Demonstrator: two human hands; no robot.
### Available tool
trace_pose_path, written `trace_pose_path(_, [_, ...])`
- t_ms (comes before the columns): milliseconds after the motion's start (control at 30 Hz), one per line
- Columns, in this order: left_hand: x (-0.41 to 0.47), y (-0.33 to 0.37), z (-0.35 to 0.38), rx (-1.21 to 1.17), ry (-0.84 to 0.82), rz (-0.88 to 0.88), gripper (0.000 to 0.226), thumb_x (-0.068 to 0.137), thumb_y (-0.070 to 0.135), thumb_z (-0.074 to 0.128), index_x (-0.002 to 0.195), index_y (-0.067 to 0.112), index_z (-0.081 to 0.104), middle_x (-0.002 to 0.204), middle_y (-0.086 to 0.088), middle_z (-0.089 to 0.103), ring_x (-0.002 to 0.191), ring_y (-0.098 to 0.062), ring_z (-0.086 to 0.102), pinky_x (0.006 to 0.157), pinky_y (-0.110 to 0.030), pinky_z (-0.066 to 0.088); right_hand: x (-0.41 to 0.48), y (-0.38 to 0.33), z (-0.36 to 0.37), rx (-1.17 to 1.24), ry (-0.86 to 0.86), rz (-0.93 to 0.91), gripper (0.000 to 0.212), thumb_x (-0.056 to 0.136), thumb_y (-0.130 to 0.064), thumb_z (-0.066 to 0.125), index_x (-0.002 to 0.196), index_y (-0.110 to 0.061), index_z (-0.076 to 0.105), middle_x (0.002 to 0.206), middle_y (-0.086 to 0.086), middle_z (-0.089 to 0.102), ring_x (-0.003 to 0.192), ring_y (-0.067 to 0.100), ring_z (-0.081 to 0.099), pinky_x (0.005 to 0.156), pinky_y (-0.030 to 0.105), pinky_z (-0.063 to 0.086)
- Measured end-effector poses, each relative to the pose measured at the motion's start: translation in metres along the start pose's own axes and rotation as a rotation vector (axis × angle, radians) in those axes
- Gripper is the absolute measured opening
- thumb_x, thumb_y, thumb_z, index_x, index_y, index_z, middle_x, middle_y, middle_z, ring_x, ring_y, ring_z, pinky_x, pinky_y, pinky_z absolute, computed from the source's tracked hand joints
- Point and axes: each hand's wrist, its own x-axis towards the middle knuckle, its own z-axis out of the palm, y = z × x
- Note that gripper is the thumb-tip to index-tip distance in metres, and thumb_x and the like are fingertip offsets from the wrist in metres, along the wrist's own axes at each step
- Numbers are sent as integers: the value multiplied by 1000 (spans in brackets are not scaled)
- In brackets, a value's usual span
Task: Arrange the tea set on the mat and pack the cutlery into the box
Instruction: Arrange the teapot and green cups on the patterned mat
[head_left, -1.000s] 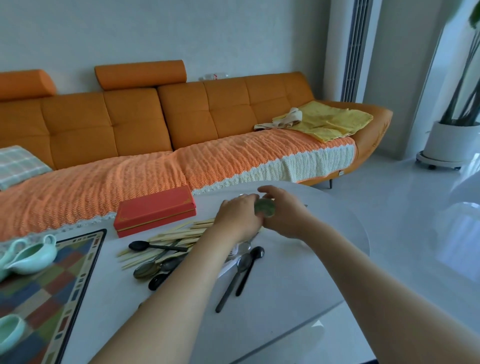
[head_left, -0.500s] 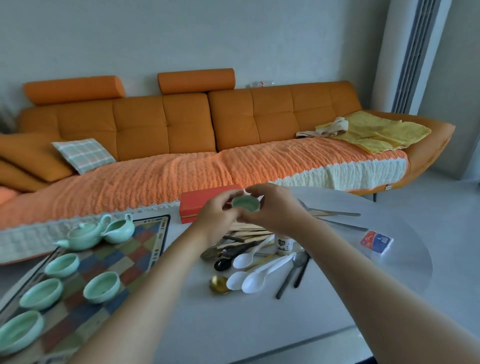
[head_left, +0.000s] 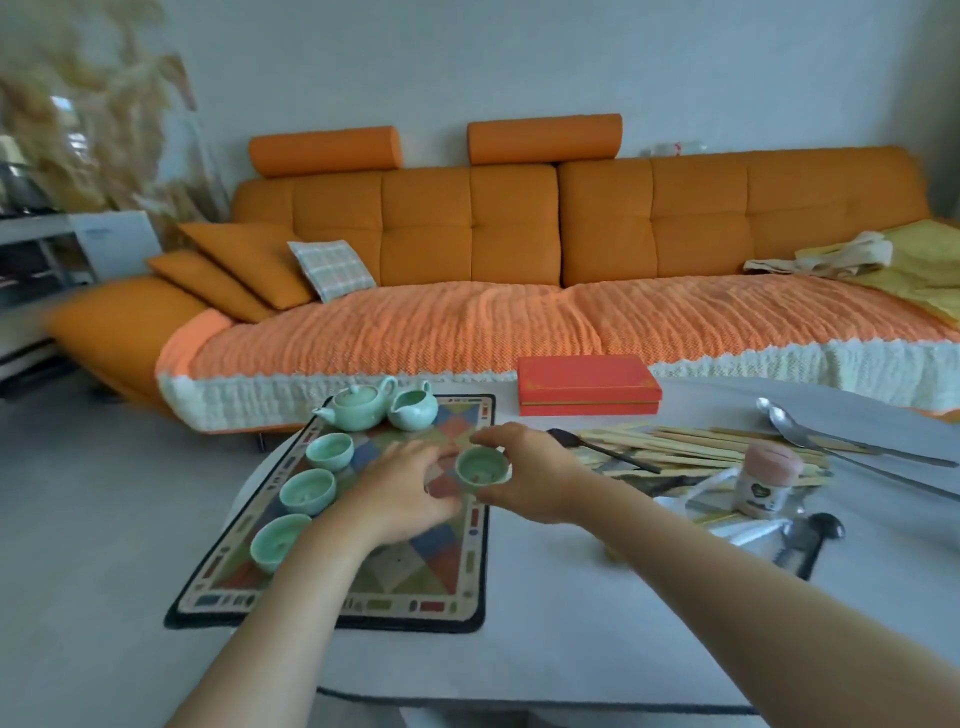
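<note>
A small pale-green tea cup (head_left: 482, 467) hangs just above the right part of the chequered mat (head_left: 431, 582), with my right hand (head_left: 535, 480) shut on it from the right. My left hand (head_left: 402, 493) is spread open over the mat, its fingertips close to the cup's left side. Three matching cups (head_left: 307, 491) stand in a column along the mat's left side. The green teapot (head_left: 358, 410) and pitcher (head_left: 414, 410) stand at the mat's far end. The shut red box (head_left: 587, 392) lies beyond. Wooden chopsticks (head_left: 701, 447) and spoons (head_left: 810, 434) lie in a heap to the right.
A pink-lidded jar (head_left: 766, 483) stands among the cutlery, with white plastic spoons (head_left: 737, 530) and dark spoons (head_left: 810, 538) beside it. The orange sofa (head_left: 519, 322) runs close behind the table. The table's left edge curves near the mat (head_left: 244, 499).
Both hands have carried the green cup leftwards from above the cutlery heap to above the mat. My view has swung left, and the left hand has opened away from the cup.
</note>
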Motion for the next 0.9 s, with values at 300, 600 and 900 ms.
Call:
trace_pose_path(300, [10,-54,-18,179,-125,-118,68,79,45,69,140,41,41,133,4,44,120,-23,49,98,-40,44,22,-6,38,23,-35,69,66,77,-57,72,133,-28,54,127,-7,59,113,14,56,91,24,45])
trace_pose_path(600, [51,-89,-12,304,171,-92,27,78,53,56,85,28,49,84,7,61,89,-27,61,76,-38,39,42,-11,51,-1,-101,57,69,77,-47,73,138,-28,47,125,-10,56,109,10,56,90,26,48])
trace_pose_path(900, [49,-90,-33,157,199,-85,62,85,50,63,141,32,44,133,4,55,127,-25,40,103,-41,35,52,-32,71,79,-140,7,61,67,-48,80,117,-34,48,104,-19,54,83,3,56,68,23,46])
